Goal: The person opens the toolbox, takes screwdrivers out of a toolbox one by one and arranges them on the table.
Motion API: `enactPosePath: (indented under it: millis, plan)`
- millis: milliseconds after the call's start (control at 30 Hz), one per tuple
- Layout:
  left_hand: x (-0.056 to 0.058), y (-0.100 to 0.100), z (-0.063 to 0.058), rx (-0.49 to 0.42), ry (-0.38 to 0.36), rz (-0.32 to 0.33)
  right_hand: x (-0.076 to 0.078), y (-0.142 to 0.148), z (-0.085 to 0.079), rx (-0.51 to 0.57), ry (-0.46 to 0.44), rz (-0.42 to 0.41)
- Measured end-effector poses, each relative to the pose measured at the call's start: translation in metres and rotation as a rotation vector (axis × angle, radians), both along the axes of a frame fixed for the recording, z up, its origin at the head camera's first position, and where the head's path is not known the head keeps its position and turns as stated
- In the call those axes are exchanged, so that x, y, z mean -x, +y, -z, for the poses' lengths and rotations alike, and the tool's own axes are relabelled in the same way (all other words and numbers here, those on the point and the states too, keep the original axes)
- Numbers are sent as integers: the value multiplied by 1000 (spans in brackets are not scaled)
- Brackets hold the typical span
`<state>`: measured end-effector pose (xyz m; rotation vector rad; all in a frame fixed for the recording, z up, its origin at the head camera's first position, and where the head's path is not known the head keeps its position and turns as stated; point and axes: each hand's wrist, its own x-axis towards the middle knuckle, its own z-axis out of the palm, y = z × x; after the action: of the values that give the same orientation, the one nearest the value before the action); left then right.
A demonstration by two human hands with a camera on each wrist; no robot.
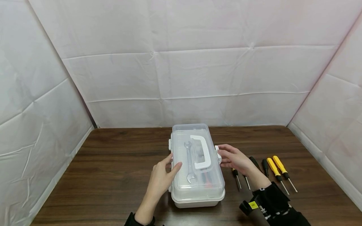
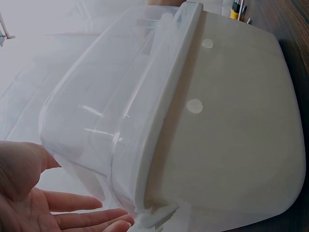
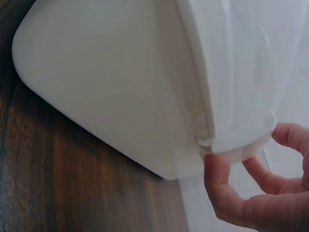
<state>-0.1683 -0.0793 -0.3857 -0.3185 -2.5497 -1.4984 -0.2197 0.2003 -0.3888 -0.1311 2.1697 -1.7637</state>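
A white toolbox [image 1: 198, 204] with a clear lid [image 1: 181, 190] stands closed on the table, its white carrying handle [image 1: 207, 157] folded flat. Through the lid I see an open-ended wrench [image 1: 189, 160] and blurred reddish things. My left hand [image 1: 159, 182] rests against the box's left side, thumb over the lid's edge and fingers fairly straight. On the opposite side my right hand [image 1: 233, 159] pinches the white latch [image 3: 244, 145] between thumb and fingers. The latch is tilted out from the box wall in the right wrist view.
Right of the box lie several screwdrivers, two with yellow handles [image 1: 278, 164] and others with black ones [image 1: 265, 166], partly behind my right forearm. White cloth walls [image 1: 198, 75] enclose the dark wooden table [image 1: 113, 175] at the back and sides.
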Motion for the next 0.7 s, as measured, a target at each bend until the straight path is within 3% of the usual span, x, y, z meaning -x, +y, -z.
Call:
enactPosePath:
  millis: [300, 700]
  plan:
    - [-1, 0, -1, -5, -2, 7, 2, -3, 10, 32, -35, 52]
    - [0, -1, -1, -6, 1, 13, 2, -5, 29, 18, -21, 38]
